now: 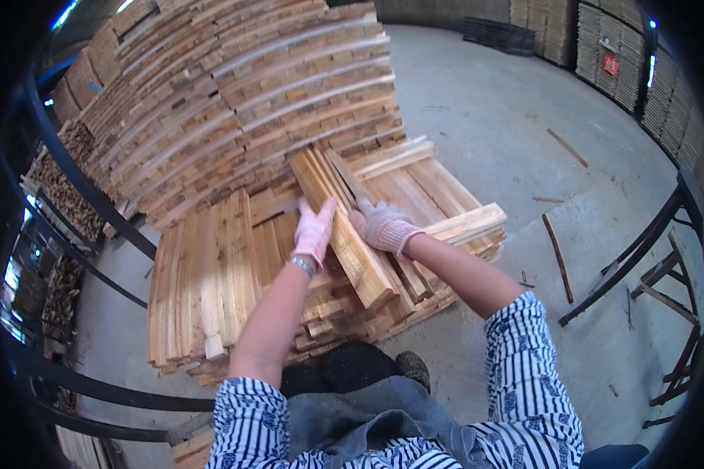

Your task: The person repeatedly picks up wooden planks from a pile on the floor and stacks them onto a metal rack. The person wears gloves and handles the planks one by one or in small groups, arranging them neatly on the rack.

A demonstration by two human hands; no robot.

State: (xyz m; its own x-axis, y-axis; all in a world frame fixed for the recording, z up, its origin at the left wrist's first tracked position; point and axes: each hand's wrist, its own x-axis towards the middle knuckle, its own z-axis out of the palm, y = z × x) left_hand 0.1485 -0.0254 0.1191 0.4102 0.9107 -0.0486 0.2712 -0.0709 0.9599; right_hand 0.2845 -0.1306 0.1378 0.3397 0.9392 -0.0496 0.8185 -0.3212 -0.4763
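A bundle of several narrow wooden boards (350, 248) stands on edge on top of a low stack of planks, pointing away from me. My left hand (314, 230), in a pale pink knitted glove, presses on the bundle's left side with the thumb up. On the other side, my right hand (385, 227), in a similar glove, curls its fingers over the boards. Between them the two hands hold the bundle. The left hand's fingers are partly hidden behind the wood. Flat planks (203, 273) lie side by side at the left of the stack.
Behind the stack rises a tall wall of piled boards (289, 94). Crosswise battens (469, 222) lie on the right part of the low stack. Loose sticks (557, 258) are on the concrete floor (508, 141). Dark curved metal bars (86, 187) run at the left; a stand (669, 289) is at right.
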